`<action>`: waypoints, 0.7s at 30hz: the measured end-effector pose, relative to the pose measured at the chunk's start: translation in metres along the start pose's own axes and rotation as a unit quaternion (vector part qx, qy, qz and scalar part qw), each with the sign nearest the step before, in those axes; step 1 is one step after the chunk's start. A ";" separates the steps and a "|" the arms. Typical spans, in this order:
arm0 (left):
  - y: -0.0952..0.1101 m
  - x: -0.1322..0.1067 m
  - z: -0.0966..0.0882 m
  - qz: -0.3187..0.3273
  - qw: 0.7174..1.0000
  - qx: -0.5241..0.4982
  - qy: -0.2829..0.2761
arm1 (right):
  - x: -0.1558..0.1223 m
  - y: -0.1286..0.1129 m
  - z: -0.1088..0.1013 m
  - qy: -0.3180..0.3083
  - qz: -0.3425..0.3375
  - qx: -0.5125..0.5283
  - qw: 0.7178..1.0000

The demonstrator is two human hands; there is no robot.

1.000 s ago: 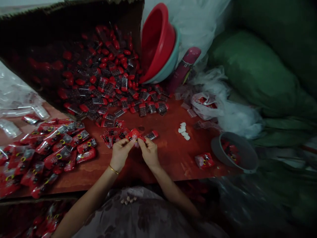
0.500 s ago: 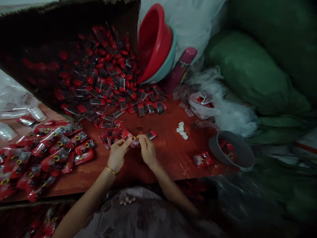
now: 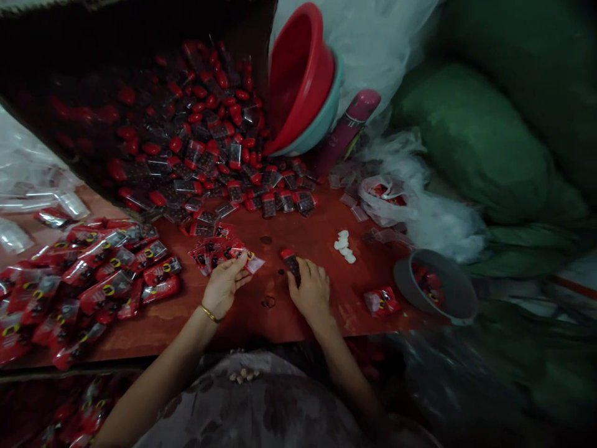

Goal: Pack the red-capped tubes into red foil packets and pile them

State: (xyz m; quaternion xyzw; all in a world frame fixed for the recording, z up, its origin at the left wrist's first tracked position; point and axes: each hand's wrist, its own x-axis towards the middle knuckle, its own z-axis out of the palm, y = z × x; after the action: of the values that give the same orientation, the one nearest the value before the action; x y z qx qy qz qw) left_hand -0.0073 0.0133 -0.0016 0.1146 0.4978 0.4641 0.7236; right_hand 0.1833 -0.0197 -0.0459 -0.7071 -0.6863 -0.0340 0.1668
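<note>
My left hand (image 3: 224, 287), a gold bangle at its wrist, pinches a small red plastic packet (image 3: 254, 263) between thumb and fingers, its clear end pointing right. Below and left of the packet's edge, a little stack of flat red packets (image 3: 205, 254) lies on the table. My right hand (image 3: 311, 291) is closed round a small clear box with a red cap (image 3: 289, 256) and dark contents, at the table surface. Close to its thumb are a small dark spot and a thin dark ring (image 3: 268, 302).
A tipped cardboard box (image 3: 60, 149) spills many red-capped boxes (image 3: 233, 155). Filled packets (image 3: 107, 267) are heaped at left. On the right stand a grey bowl (image 3: 403, 280), white discs (image 3: 344, 246) and one filled packet (image 3: 382, 302). Red basin (image 3: 321, 81) and pink flask (image 3: 347, 130) are behind.
My hands have moved apart. The right one left the packet, went right and closed on the red-capped box, which now points upward. The left still holds the packet.
</note>
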 end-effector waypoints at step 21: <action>-0.004 -0.009 0.002 0.019 0.999 0.045 -0.013 | -0.016 -0.021 -0.045 -0.138 0.021 0.493 0.859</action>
State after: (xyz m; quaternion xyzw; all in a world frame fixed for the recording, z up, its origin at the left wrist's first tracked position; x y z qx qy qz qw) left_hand -0.0037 0.0051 0.0023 0.1621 0.5064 0.4537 0.7151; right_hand 0.1704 -0.0474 -0.0037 -0.5435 -0.6145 0.4105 0.3980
